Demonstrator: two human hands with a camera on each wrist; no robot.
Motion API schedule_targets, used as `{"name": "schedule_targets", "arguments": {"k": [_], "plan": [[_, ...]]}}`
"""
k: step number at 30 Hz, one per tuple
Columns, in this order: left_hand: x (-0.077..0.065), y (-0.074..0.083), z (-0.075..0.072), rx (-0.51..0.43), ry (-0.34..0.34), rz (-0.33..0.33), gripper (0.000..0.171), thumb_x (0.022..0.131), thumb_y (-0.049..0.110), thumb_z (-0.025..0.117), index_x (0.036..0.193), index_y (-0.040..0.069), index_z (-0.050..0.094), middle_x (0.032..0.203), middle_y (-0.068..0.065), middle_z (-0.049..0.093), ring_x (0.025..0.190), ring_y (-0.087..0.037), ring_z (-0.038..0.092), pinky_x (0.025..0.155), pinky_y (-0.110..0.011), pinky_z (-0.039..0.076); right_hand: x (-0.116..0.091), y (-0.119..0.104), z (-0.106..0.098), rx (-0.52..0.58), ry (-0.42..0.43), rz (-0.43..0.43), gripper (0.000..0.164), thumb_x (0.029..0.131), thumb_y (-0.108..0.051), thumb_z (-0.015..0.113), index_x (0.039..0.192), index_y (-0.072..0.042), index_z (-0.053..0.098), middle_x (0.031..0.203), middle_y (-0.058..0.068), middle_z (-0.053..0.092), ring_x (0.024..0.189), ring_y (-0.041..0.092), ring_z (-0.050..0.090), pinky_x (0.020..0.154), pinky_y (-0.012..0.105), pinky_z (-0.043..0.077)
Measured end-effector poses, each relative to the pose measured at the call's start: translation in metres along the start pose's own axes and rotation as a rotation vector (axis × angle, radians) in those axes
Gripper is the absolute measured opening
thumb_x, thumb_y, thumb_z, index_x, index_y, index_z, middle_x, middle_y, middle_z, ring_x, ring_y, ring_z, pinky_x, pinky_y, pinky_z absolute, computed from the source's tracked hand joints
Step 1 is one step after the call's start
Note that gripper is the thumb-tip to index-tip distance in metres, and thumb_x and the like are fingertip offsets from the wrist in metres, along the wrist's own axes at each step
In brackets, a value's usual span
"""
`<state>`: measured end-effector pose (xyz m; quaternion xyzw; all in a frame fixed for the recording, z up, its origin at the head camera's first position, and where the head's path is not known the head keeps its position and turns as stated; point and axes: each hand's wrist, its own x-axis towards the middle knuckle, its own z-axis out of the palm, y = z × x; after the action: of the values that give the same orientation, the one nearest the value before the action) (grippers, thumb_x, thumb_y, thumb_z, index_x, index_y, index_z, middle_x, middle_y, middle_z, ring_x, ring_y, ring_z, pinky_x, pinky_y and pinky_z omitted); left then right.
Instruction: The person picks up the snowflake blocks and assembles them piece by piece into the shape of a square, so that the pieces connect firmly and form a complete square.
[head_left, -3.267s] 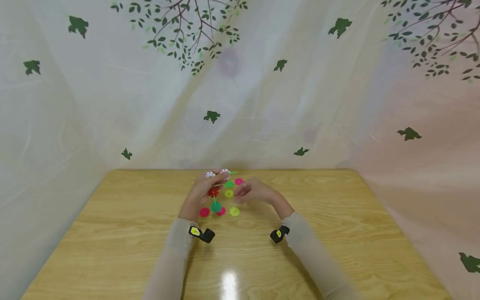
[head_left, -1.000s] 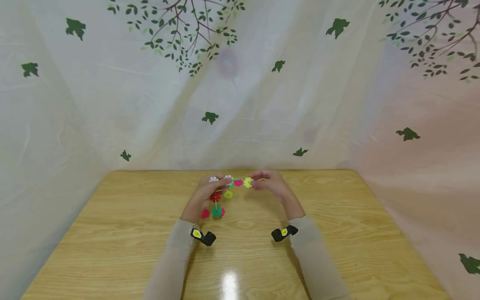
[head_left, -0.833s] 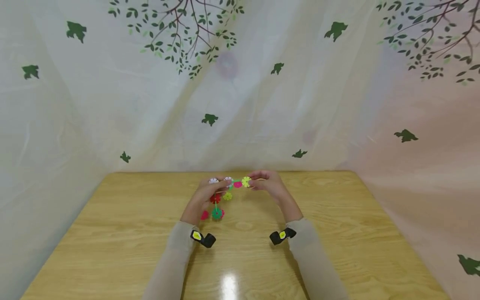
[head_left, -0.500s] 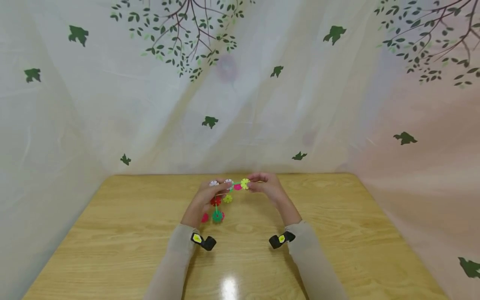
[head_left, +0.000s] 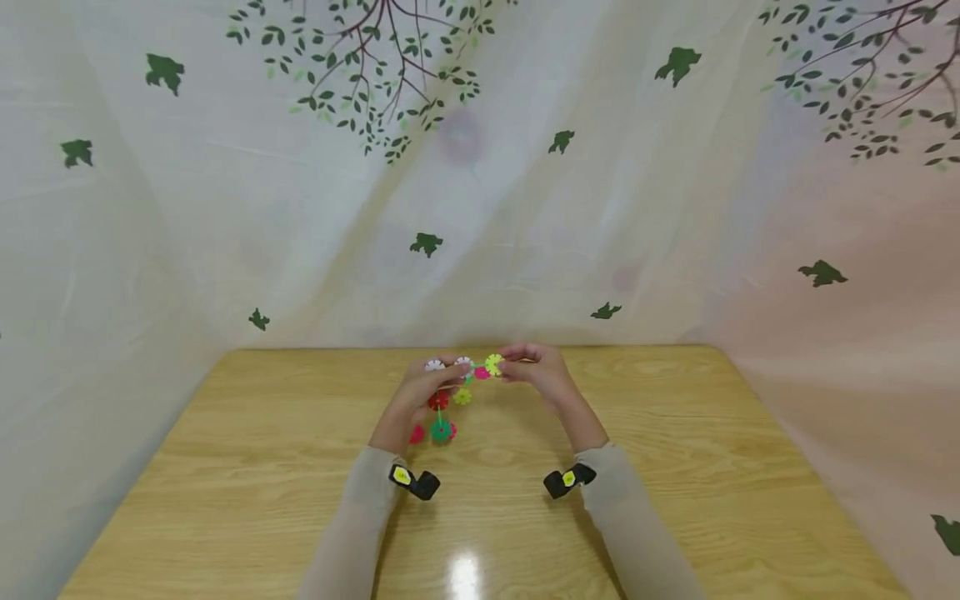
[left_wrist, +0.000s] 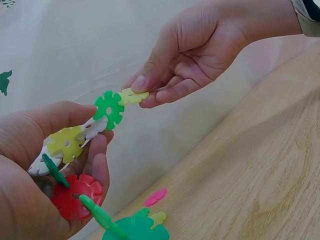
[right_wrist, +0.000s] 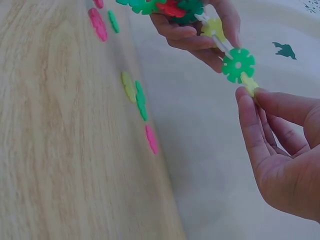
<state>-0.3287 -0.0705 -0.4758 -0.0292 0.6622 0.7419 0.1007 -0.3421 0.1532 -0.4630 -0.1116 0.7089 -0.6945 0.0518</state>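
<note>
A bright green disc [left_wrist: 108,102], a pale yellow disc [left_wrist: 134,97], a white disc [left_wrist: 94,131], a red disc [left_wrist: 75,206] and a pink disc [right_wrist: 151,139] stand out from a honey-coloured table [head_left: 675,467] streaked with wood grain. The off-white backdrop [head_left: 525,208], tinged pink at right, carries dark green motifs [head_left: 426,244] and leafy, dark-stemmed branches [head_left: 405,60]. Sleeves [head_left: 352,517] are plain beige; wrist cameras [head_left: 426,485] are black with yellow labels [head_left: 402,475].

The head view looks forward and down from well back, taking in the worktop [head_left: 487,517] and the cloth [head_left: 337,267] behind. Both wrist views sit close in, tilted — the worktop slants in the left one, stands nearly on end in the right — and share the fingers [left_wrist: 175,92], yellow disc [left_wrist: 134,96] and green disc [left_wrist: 102,106].
</note>
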Motion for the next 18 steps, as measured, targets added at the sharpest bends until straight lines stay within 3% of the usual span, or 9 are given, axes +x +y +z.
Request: {"name": "schedule_targets", "arguments": {"k": [5,9,18], "plan": [[-0.001,0.002,0.003,0.023,-0.002,-0.005,0.036,0.092,0.017,0.076,0.122,-0.001,0.065,0.097,0.002,0.072,0.098,-0.02,0.072,0.092,-0.033,0.059,-0.004,-0.004,-0.003,-0.022,-0.01,0.004,0.027,0.093,0.001,0.071,0.117,0.011,0.068,0.096,0.003,0.072,0.081,0.013,0.072,0.084,0.036,0.064],[-0.002,0.002,0.003,0.026,-0.018,0.006,0.036,0.092,0.017,0.076,0.121,-0.001,0.065,0.1,0.0,0.072,0.099,-0.022,0.072,0.091,-0.034,0.06,-0.005,-0.006,-0.006,-0.028,-0.014,0.003,0.027,0.093,-0.001,0.072,0.117,0.01,0.068,0.096,0.002,0.073,0.081,0.013,0.072,0.083,0.035,0.064],[-0.005,0.003,0.003,-0.028,-0.157,0.01,0.038,0.103,0.026,0.062,0.126,-0.004,0.061,0.103,0.001,0.067,0.093,-0.012,0.071,0.085,-0.028,0.062,-0.005,-0.005,-0.014,-0.03,-0.007,-0.013,0.027,0.092,0.001,0.071,0.116,0.012,0.068,0.095,0.001,0.073,0.081,0.013,0.073,0.082,0.034,0.064]]}}
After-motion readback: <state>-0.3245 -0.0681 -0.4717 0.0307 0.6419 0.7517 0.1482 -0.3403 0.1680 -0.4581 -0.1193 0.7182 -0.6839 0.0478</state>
